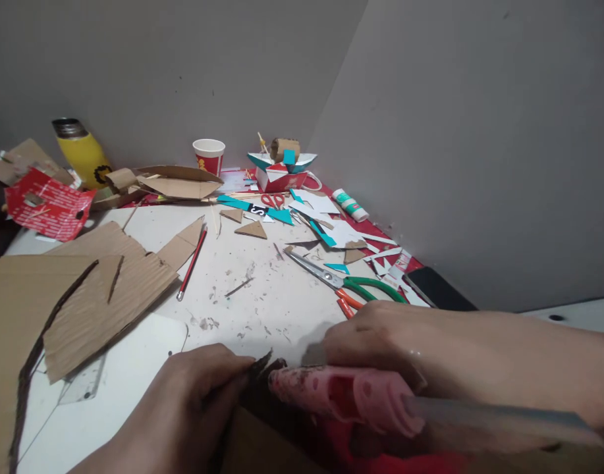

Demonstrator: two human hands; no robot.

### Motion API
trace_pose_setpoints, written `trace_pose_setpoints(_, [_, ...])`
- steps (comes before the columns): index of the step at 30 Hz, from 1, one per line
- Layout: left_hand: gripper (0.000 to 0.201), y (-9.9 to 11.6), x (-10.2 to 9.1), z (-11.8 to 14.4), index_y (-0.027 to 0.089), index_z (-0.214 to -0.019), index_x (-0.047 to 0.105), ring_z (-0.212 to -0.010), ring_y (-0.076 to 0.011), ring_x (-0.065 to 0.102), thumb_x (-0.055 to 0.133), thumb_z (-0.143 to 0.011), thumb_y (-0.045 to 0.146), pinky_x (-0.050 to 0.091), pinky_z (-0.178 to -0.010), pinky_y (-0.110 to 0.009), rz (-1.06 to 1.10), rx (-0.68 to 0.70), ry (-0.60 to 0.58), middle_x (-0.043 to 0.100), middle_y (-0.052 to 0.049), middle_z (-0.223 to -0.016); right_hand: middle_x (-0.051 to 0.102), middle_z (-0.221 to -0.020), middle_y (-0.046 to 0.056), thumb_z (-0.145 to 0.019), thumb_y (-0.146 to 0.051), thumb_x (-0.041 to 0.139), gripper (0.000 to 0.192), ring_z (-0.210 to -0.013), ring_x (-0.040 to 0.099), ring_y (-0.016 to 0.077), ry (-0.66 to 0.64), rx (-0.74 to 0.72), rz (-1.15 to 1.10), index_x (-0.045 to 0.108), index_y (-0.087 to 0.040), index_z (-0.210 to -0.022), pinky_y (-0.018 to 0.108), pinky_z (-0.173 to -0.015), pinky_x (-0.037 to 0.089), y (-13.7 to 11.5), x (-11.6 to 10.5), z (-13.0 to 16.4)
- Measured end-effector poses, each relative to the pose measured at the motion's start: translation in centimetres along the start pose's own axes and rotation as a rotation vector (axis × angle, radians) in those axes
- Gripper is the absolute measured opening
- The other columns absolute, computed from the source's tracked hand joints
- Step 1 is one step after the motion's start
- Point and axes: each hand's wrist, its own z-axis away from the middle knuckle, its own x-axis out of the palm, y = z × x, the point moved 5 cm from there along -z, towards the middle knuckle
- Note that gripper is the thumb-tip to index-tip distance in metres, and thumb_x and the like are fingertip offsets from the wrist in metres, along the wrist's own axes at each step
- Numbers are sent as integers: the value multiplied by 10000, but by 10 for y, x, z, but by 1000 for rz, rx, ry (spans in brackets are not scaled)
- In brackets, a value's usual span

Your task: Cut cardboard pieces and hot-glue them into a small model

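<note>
Pink and blurred at the near edge, a glue gun (351,395) lies across the bottom of the view with its nozzle pointing left, a pale glue stick (504,421) running out of its back toward the right. The person's right hand (381,342) is closed over the top of the gun, fingers wrapped around its body. The nozzle tip sits just beside a small dark cardboard piece (265,368), which the left hand (203,388) pinches between thumb and fingers, so that piece lies between the two hands, touching the left fingertips and very near the nozzle.

Farther out on the white table (282,303) lie green-handled scissors (351,283) with orange at the pivot, blades pointing far left. A red pencil (192,263) lies left of centre, beside a large corrugated cardboard sheet (99,296) with cuts in it. A clear ruler (82,385) pokes out under that sheet.

Little writing can be read: a black scrap (258,210) among teal offcuts carries a white letter "S". A red and white paper cup (209,156) at the far side bears a printed emblem too small to make out, and a yellow bottle (82,153) at the far left shows a dark round mark. A white glue tube (350,205) with a green band lies far right; its label is unreadable. A dark phone (437,289) rests against the right wall.
</note>
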Motion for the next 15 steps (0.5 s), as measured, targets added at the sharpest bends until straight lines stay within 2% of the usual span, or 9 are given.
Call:
trace_pose_setpoints(2, [216, -1, 0, 1, 301, -867, 738, -687, -173, 665, 522, -881, 308, 475, -606, -216, 49, 7, 38, 737, 9, -792, 657, -693, 8, -811, -273, 640, 42, -541, 561, 127, -194, -39, -36, 665, -249, -785, 224, -431, 376, -5, 9, 0])
trace_pose_setpoints(3, [216, -1, 0, 1, 297, -859, 738, -684, -175, 665, 523, -880, 305, 477, -603, -219, 66, 10, 43, 736, 7, -786, 664, -727, 19, -833, -258, 615, 52, -571, 572, 139, -251, -41, -47, 661, -243, -817, 233, -442, 376, -6, 12, 0])
trace_pose_setpoints(10, [224, 1, 3, 1, 295, -858, 706, -693, -152, 655, 487, -905, 293, 469, -607, -208, 45, 19, -6, 719, 27, -796, 659, -747, 32, -841, -281, 619, 60, -609, 585, 164, -290, 11, -6, 657, -237, -830, 261, -469, 377, -6, 12, -2])
trace_pose_setpoints(15, [210, 3, 2, 0, 291, -836, 702, -690, -141, 650, 502, -900, 281, 466, -604, -191, 63, 32, 1, 718, 36, -783, 649, -722, 2, -819, -268, 649, 30, -617, 575, 145, -167, -6, 7, 637, -252, -795, 235, -488, 400, -3, 13, 5])
